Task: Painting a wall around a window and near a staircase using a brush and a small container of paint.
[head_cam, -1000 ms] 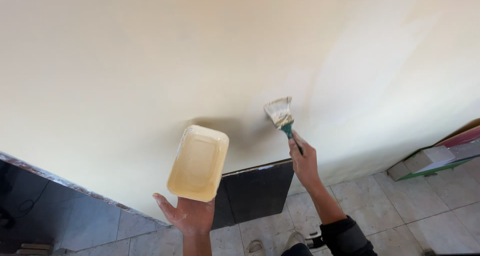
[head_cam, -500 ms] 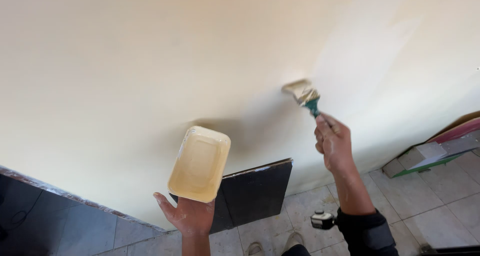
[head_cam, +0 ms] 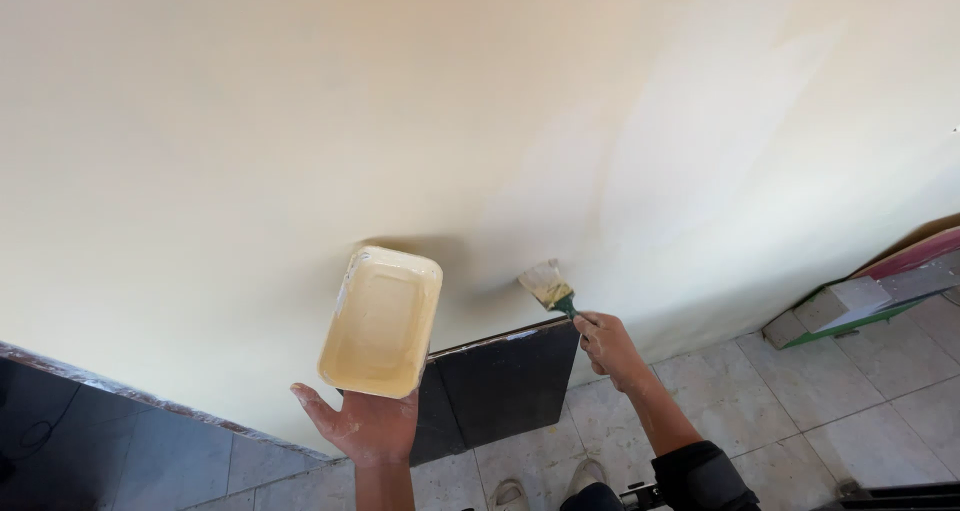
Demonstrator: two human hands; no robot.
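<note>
From the head view I see my left hand cupping a cream paint tray from below, fingers mostly hidden. Right of the tray, my right hand is closed around a green-handled brush, its bristles against the cream wall.

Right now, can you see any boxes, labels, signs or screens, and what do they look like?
Boxes: flat cardboard shapes leaning low against the wall at the far right, on the tiled floor; brown, pink, grey and green edges.
Tray: not a package, an open cream rectangular tray on the left hand.
No signs, labels or screens show.
</note>
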